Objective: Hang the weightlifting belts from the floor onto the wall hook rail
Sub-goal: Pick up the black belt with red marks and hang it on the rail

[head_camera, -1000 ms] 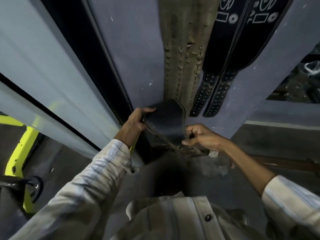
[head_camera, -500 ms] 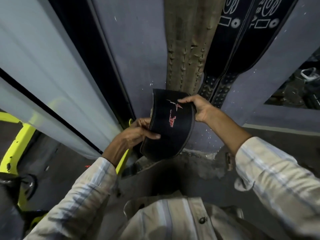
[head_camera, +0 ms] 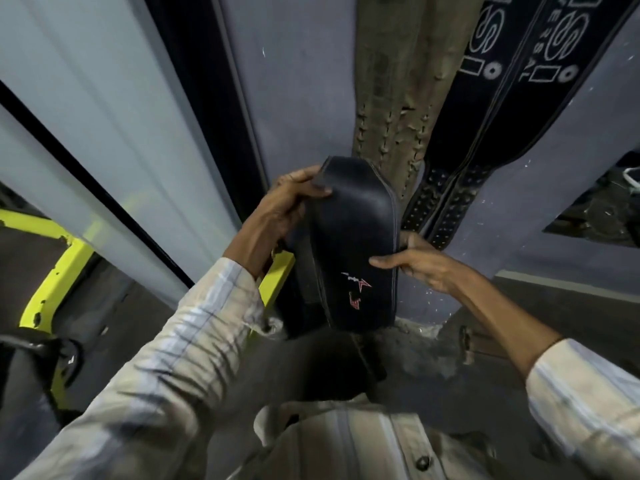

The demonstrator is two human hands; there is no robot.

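Observation:
A black leather weightlifting belt [head_camera: 353,237] with a small red and white logo is held up in front of the grey wall [head_camera: 301,98]. My left hand [head_camera: 287,202] grips its upper left edge. My right hand [head_camera: 415,265] pinches its right edge lower down. The belt's lower end trails down towards the floor. Behind it a worn tan belt [head_camera: 398,98] hangs flat against the wall, and two black belts [head_camera: 512,98] with white lettering hang to its right. The hook rail is out of view above.
A pale panel [head_camera: 86,116] with black trim runs along the left. A yellow-green machine frame [head_camera: 59,271] stands low at the left. The dark floor [head_camera: 571,323] meets the wall at the right, with crumbled plaster at the wall's foot. Dark gear lies at the far right.
The belt has come up off the floor. My left hand shifted from its lower left side to its top edge, and my right hand dropped from the top to its right side.

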